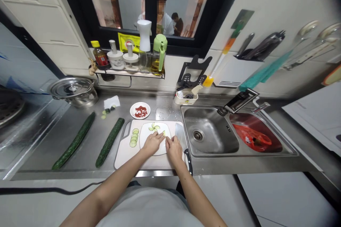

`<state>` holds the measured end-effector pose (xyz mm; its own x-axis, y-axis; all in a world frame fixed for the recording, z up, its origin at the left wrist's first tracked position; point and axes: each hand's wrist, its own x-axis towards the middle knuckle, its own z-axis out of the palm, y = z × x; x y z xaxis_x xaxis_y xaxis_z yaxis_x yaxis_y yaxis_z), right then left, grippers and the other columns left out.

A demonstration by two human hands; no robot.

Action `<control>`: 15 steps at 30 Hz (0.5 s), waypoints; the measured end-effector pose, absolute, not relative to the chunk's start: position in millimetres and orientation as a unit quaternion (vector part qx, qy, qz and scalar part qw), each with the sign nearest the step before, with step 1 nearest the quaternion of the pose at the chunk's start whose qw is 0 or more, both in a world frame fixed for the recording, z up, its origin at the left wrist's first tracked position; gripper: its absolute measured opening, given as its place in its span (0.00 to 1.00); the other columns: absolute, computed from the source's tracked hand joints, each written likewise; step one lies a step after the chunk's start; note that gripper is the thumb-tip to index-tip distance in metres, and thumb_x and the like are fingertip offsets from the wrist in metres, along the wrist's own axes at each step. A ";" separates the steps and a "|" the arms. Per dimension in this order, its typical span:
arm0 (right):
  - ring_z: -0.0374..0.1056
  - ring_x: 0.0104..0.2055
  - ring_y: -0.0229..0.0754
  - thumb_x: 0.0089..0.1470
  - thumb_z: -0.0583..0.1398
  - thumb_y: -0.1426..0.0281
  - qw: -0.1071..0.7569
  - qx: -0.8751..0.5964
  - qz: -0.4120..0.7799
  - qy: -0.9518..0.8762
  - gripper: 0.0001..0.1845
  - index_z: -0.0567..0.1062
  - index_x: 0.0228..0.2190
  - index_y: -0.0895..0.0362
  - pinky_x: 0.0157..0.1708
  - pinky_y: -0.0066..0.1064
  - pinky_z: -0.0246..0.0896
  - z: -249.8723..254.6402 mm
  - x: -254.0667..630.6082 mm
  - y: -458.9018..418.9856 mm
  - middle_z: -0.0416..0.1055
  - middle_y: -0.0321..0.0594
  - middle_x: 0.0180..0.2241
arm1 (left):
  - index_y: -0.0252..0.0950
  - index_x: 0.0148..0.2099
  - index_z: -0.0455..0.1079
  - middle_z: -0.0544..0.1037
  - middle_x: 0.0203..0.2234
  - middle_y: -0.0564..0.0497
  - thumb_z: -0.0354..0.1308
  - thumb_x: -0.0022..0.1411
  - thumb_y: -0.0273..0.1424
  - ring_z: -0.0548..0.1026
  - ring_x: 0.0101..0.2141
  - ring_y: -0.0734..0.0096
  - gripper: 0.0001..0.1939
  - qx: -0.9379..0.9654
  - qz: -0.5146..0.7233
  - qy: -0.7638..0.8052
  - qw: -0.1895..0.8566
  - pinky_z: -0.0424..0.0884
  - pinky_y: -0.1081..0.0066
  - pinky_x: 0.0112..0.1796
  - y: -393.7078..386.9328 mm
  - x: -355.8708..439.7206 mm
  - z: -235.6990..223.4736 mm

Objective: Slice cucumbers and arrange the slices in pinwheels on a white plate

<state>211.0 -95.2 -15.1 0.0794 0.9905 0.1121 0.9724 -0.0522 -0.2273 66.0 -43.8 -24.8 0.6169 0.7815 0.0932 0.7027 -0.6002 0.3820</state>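
Note:
A white plate [144, 138] lies on a pale cutting board [124, 156]. Several cucumber slices [153, 127] form a curved pattern near the plate's far edge. My left hand [153, 144] reaches over the plate, its fingertips closed at a small cucumber slice [164, 133]. Close beside it, my right hand [174, 149] has its fingers bent together at the same slice; its grip is partly hidden. A row of overlapping cucumber slices [134, 138] rests on the board left of the plate. To the right lies a knife [188, 159] with a black handle, its blade partly behind my right hand.
Two whole cucumbers [109, 142] lie left of the board. A small plate of red pieces [140, 110] stands behind it. A steel pot [74, 90] is at the back left, a double sink [213, 131] at right. A bottle rack [130, 73] hangs above.

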 end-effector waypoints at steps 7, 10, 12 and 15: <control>0.61 0.33 0.38 0.63 0.50 0.67 0.114 -0.733 0.057 -0.669 0.17 0.76 0.44 0.54 0.33 0.28 0.49 -14.0 209.9 -96.5 0.65 0.41 0.34 | 0.41 0.56 0.69 0.69 0.57 0.48 0.47 0.64 0.23 0.66 0.46 0.60 0.22 0.889 0.128 0.416 0.143 0.67 0.62 0.45 -45.6 64.8 -23.3; 0.61 0.33 0.37 0.64 0.50 0.65 0.080 -0.739 0.061 -0.666 0.17 0.76 0.45 0.52 0.33 0.28 0.49 -11.7 210.0 -95.6 0.65 0.41 0.34 | 0.41 0.58 0.67 0.69 0.58 0.50 0.47 0.64 0.23 0.66 0.46 0.61 0.22 0.896 0.113 0.414 0.115 0.68 0.63 0.45 -46.1 64.3 -23.5; 0.62 0.34 0.37 0.64 0.49 0.64 0.059 -0.740 0.059 -0.668 0.17 0.76 0.46 0.50 0.33 0.28 0.48 -9.8 210.1 -95.1 0.66 0.41 0.35 | 0.41 0.58 0.67 0.68 0.58 0.51 0.46 0.64 0.23 0.66 0.46 0.61 0.22 0.899 0.105 0.413 0.098 0.68 0.63 0.45 -46.2 64.0 -24.0; 0.62 0.36 0.38 0.64 0.48 0.63 0.045 -0.741 0.052 -0.668 0.18 0.75 0.47 0.49 0.33 0.28 0.48 -8.2 209.9 -95.2 0.67 0.42 0.36 | 0.41 0.58 0.67 0.68 0.58 0.52 0.46 0.64 0.23 0.66 0.46 0.61 0.22 0.902 0.100 0.411 0.086 0.68 0.63 0.45 -46.2 64.0 -25.0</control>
<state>209.9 -95.2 -8.2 0.1016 0.9947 -0.0175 0.9853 -0.1030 -0.1362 64.0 -46.2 -25.0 0.6421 0.7588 0.1091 0.7244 -0.6472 0.2375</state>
